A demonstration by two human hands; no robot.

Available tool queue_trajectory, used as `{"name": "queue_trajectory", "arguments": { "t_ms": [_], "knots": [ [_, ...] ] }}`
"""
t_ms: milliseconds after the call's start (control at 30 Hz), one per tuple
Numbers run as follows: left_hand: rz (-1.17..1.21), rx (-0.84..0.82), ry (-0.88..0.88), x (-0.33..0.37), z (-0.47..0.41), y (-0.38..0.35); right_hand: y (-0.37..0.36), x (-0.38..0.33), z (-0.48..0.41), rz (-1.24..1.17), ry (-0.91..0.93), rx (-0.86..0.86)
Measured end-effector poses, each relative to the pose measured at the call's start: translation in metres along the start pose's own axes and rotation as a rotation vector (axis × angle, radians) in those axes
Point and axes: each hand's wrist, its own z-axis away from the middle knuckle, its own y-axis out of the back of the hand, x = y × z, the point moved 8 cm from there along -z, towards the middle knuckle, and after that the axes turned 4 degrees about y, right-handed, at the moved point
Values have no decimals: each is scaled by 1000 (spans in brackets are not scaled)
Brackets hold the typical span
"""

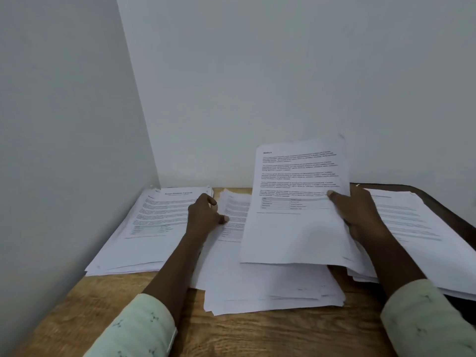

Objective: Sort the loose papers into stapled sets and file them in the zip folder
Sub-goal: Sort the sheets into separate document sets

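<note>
Three piles of printed white paper lie on a wooden table. My right hand grips a sheaf of sheets by its right edge, thumb on the printed face, and holds it tilted up above the middle pile. My left hand rests with curled fingers on the left part of the middle pile, next to the left pile; whether it pinches a sheet is unclear. A third pile lies at the right on a dark flat thing, possibly the zip folder.
The wooden table fits into a corner of two pale walls, one close on the left and one behind. Bare wood shows along the front edge between my sleeves.
</note>
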Motion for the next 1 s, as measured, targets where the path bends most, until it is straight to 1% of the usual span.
{"name": "queue_trajectory", "arguments": {
  "t_ms": [67,167,233,300,367,500,533,600,733,800,867,900,933,1000],
  "knots": [
    [-6,48,-38,1,-2,5,1,4,-3,-65,-29,-18],
    [-47,144,-127,8,1,20,-1,6,-1,-101,-41,-56],
    [-14,215,-161,11,3,30,-5,1,3,-116,-27,-81],
    [70,236,-166,9,3,37,-10,-4,7,-146,-10,-105],
    [274,157,-111,4,-3,39,-20,-9,14,-194,-9,-155],
    [721,-203,-56,15,9,17,-33,-14,21,-232,30,-179],
    [791,-258,-42,19,14,13,-36,-18,23,-231,63,-192],
    [874,-315,-42,27,21,10,-41,-26,28,-246,130,-239],
    [903,-359,-63,35,27,6,-51,-38,33,-250,212,-376],
    [916,-413,-82,38,31,2,-54,-39,33,-221,235,-377],
    [897,-487,-100,42,34,-5,-53,-39,35,-232,218,-339],
    [879,-496,-106,43,33,-5,-51,-41,35,-243,213,-308],
    [877,-465,-102,43,31,-2,-45,-46,34,-274,214,-266],
    [861,-241,-70,31,18,17,-21,-55,29,-436,204,-128]
  ]
}}
